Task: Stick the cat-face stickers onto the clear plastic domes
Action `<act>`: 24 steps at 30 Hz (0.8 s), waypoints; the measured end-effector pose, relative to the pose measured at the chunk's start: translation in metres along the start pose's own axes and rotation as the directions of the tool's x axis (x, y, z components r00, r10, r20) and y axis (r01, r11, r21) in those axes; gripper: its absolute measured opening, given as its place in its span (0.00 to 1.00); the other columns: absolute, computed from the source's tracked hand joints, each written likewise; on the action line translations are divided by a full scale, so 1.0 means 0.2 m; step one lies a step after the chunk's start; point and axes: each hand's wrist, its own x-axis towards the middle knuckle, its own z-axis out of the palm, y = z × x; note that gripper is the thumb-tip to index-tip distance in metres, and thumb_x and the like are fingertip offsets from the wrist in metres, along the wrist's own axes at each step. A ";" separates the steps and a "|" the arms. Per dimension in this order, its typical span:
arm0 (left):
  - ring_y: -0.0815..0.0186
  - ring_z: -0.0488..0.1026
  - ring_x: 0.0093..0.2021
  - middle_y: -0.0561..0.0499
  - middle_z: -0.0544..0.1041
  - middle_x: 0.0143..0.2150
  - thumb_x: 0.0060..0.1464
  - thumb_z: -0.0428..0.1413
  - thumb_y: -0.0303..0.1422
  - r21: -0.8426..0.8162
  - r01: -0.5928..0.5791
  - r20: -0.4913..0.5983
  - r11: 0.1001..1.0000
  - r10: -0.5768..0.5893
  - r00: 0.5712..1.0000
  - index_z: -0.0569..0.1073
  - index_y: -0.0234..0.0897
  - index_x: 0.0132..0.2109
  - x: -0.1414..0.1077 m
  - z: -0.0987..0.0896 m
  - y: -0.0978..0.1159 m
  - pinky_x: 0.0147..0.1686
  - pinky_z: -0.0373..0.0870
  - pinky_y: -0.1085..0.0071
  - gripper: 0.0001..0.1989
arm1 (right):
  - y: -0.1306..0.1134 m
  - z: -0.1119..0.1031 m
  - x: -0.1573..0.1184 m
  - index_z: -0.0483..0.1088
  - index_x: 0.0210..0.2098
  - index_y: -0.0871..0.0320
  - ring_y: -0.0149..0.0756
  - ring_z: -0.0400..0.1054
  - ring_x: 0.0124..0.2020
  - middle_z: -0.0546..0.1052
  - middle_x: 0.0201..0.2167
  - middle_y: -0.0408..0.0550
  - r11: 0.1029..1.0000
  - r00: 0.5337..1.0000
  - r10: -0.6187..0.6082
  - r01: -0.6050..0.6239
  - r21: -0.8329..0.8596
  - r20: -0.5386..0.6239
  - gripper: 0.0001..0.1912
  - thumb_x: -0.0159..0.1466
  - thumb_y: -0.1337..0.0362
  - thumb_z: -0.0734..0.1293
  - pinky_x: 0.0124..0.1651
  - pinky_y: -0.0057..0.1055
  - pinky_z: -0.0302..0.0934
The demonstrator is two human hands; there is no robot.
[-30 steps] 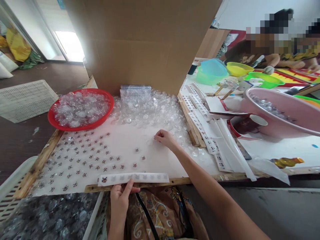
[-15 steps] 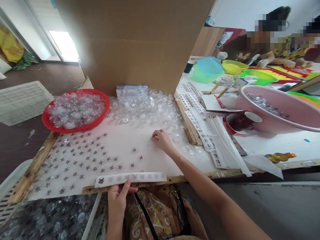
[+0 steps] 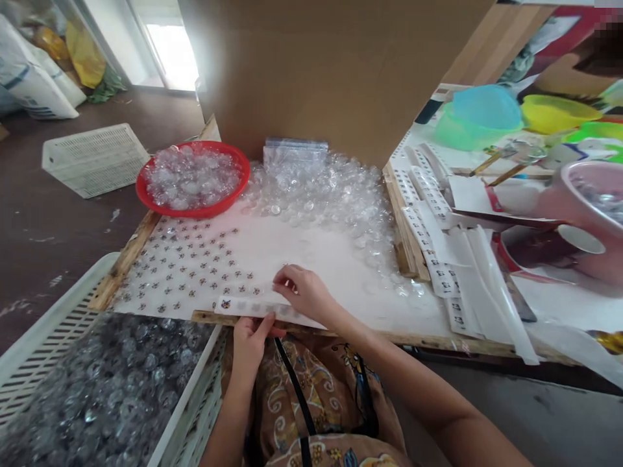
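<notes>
Left hand (image 3: pixel 250 338): your thumb lies over the near side of a white sticker strip (image 3: pixel 250 307), pinning it at the front wooden edge (image 3: pixel 207 317) of the surface (image 3: pixel 287 237). One dark cat-face print shows at the strip's left end; faint grey marks run along the rest.

Right hand (image 3: pixel 304 292): just above the strip's right half, your thumb and forefinger drawn to a narrow pinch. Cannot tell whether anything small sits between the tips.

Left of your hands, rows of small clear pieces with cat-face prints (image 3: pixel 183 268) spread across the surface. Beyond, loose clear pieces (image 3: pixel 331 194) heap against the cardboard (image 3: pixel 311 78), flat clear packets (image 3: pixel 295 155) at the back. Red basin (image 3: pixel 195 213), back left, full of clear pieces.

To your right, wooden battens (image 3: pixel 406 240), then printed sticker sheets (image 3: pixel 428 250) lying in overlapping strips. Farther right, a dark red cup (image 3: pixel 540 245) on its side, near a pink basin (image 3: pixel 559 194).

Below left, a slatted crate (image 3: pixel 58 332) of dark, glossy pieces (image 3: pixel 117 383). Another white crate (image 3: pixel 97 162) on the floor, tilted.
</notes>
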 end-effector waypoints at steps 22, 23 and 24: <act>0.53 0.80 0.25 0.48 0.80 0.21 0.47 0.64 0.42 0.037 0.001 0.033 0.999 -0.002 0.999 0.78 0.35 0.31 0.00 -0.01 -0.01 0.30 0.75 0.63 0.13 | 0.00 -0.03 0.19 0.68 0.31 0.55 0.33 0.67 0.31 0.73 0.29 0.44 0.960 0.980 -0.018 0.073 0.270 -0.201 0.06 0.62 0.61 0.68 0.37 0.31 0.62; 0.53 0.80 0.24 0.47 0.80 0.21 0.48 0.64 0.43 0.025 0.014 0.040 1.000 -0.015 0.999 0.78 0.35 0.32 -0.01 -0.01 -0.01 0.30 0.76 0.63 0.14 | 0.09 -0.10 0.21 0.68 0.31 0.55 0.32 0.65 0.29 0.73 0.27 0.43 0.964 0.968 0.074 -0.007 0.267 -0.242 0.08 0.60 0.59 0.68 0.35 0.30 0.61; 0.54 0.80 0.24 0.47 0.81 0.21 0.48 0.64 0.44 0.016 0.018 0.035 1.000 -0.019 0.999 0.78 0.34 0.32 -0.01 -0.01 -0.01 0.30 0.76 0.63 0.15 | 0.18 -0.16 0.23 0.67 0.30 0.55 0.32 0.64 0.28 0.72 0.26 0.42 0.961 0.945 0.169 -0.095 0.258 -0.281 0.09 0.59 0.58 0.69 0.34 0.30 0.60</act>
